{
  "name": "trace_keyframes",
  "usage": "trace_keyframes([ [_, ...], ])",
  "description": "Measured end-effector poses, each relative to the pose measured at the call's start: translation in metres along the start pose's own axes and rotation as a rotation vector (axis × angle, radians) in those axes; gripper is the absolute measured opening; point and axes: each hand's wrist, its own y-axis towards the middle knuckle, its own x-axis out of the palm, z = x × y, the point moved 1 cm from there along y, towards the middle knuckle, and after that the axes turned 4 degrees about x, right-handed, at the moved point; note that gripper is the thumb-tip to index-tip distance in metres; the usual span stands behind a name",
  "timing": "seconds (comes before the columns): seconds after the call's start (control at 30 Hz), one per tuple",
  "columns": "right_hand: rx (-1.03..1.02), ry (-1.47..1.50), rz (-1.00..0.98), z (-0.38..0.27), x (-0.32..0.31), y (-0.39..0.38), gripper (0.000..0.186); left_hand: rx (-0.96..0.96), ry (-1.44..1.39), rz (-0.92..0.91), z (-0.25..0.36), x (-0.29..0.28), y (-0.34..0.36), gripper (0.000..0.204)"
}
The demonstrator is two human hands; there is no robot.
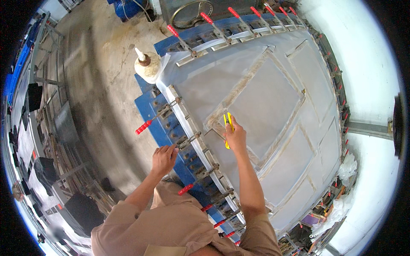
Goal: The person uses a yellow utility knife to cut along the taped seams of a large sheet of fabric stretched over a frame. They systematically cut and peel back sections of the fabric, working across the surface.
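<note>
My right hand (pixel 235 137) is closed round a yellow utility knife (pixel 229 120). The knife's tip points away from me, close to the corner of a brown rectangular outline on a grey translucent sheet (pixel 265 89). The sheet is stretched over a wide blue-edged frame. At the frame's left edge, my left hand (pixel 163 160) is curled over the outer end of a toggle clamp (pixel 188 140); the clamp's grip is hidden under the fingers. Another clamp with a red handle (pixel 143 127) sticks out farther up that edge.
Several red-handled clamps (pixel 207 18) line the far edge. A white bottle with a pointed nozzle (pixel 146 66) stands at the far left corner. Left of the concrete floor (pixel 94 77) is a metal rack (pixel 55 81). A white wall (pixel 367 55) rises on the right.
</note>
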Motion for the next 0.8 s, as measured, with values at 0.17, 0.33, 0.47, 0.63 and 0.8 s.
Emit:
trace_keyframes([
  [0.17,0.076,-0.149,-0.055,-0.028,-0.010,-0.002,0.048,-0.043,0.065,-0.053,-0.011,-0.007,-0.020,0.023],
  [0.33,0.014,-0.217,-0.004,-0.020,0.002,0.026,0.041,-0.039,-0.002,-0.035,-0.017,-0.001,-0.022,0.023],
  [0.47,0.112,-0.237,-0.192,-0.031,0.007,0.011,0.041,-0.013,0.021,0.021,-0.024,0.004,-0.022,0.023],
  [0.63,-0.009,-0.280,-0.277,-0.012,0.039,-0.052,0.047,-0.001,0.026,0.037,-0.023,0.004,-0.023,0.024],
  [0.8,-0.035,-0.280,-0.287,-0.017,0.000,-0.054,0.044,-0.028,0.001,0.014,-0.023,0.002,-0.024,0.028],
])
